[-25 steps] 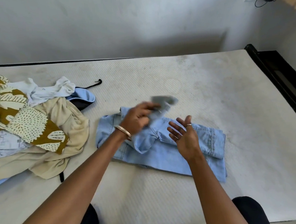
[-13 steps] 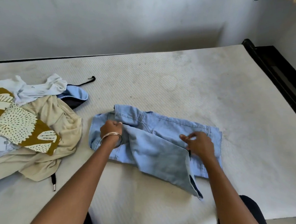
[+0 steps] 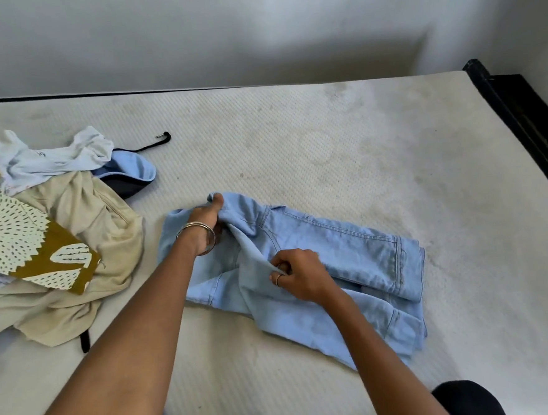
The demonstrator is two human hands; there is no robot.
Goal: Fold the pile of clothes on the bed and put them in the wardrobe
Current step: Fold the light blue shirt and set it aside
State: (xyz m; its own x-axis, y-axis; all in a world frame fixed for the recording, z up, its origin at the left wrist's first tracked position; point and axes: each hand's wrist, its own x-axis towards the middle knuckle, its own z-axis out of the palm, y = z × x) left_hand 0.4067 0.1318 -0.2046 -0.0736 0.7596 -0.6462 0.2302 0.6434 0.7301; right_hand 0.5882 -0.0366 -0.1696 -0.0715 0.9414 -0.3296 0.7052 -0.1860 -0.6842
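Observation:
A light blue denim jacket [image 3: 344, 251] lies partly folded in the middle of the white mattress [image 3: 294, 147]. My left hand [image 3: 207, 220], with bangles on the wrist, grips the jacket's collar end at its far left. My right hand [image 3: 298, 275], with a ring, pinches a fold of denim near the jacket's middle. A pile of unfolded clothes [image 3: 50, 229] sits at the left: a beige garment, a mustard leaf-print cloth, a white top and a blue-and-black piece.
The black bed frame [image 3: 526, 118] runs along the mattress's right side. A white wall [image 3: 221, 32] stands behind the bed. A black strap [image 3: 151, 144] pokes out from the pile. My dark-clothed knee [image 3: 468, 401] shows at the bottom right.
The sleeve flap that hung toward me now lies folded back over the jacket. My left hand shifted up to the collar, and my right hand moved left to the jacket's middle.

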